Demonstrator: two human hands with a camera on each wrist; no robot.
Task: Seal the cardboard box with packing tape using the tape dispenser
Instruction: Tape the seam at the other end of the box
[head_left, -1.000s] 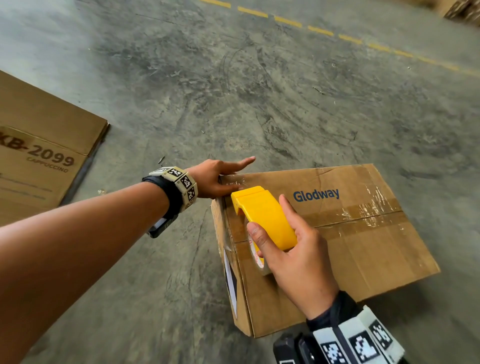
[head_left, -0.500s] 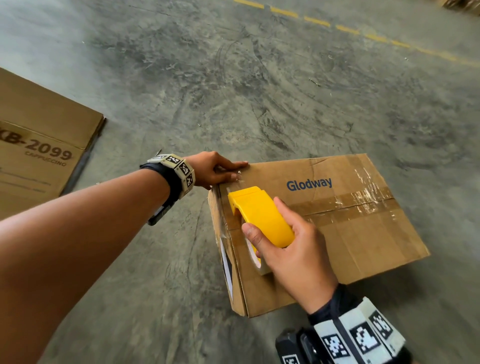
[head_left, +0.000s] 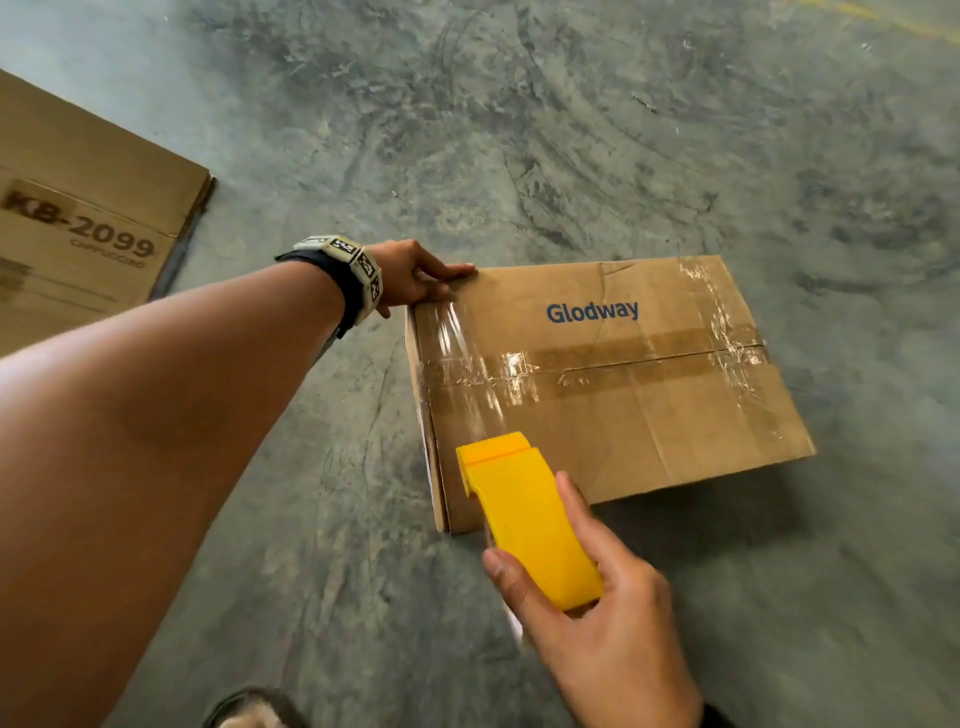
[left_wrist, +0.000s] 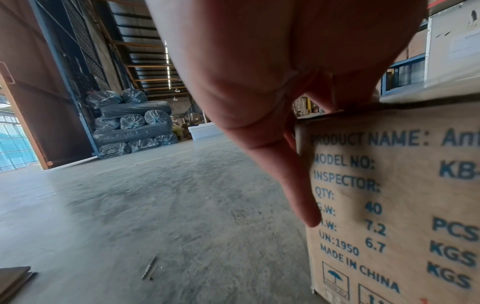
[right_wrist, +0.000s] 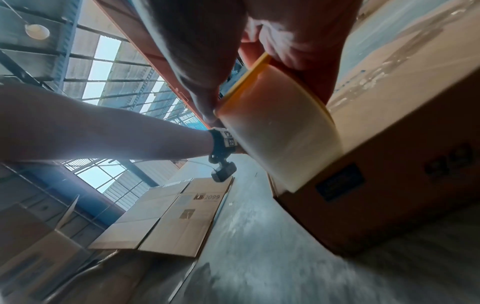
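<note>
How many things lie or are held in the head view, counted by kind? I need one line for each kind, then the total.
Closed box: 1, the Glodway box
Flattened carton: 1, the KB-2099 carton
Tape dispenser: 1, the yellow dispenser
Hand: 2, the left hand and the right hand
Total: 5

Head view: steep look down on box (head_left: 613, 395). Wrist views: low, close, beside box; all share it.

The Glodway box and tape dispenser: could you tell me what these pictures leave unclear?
- Tape roll: head view, hidden under the yellow dispenser.
- Box product name: left wrist view, cut off by the frame edge.
- Dark side label: right wrist view, blurred.
</note>
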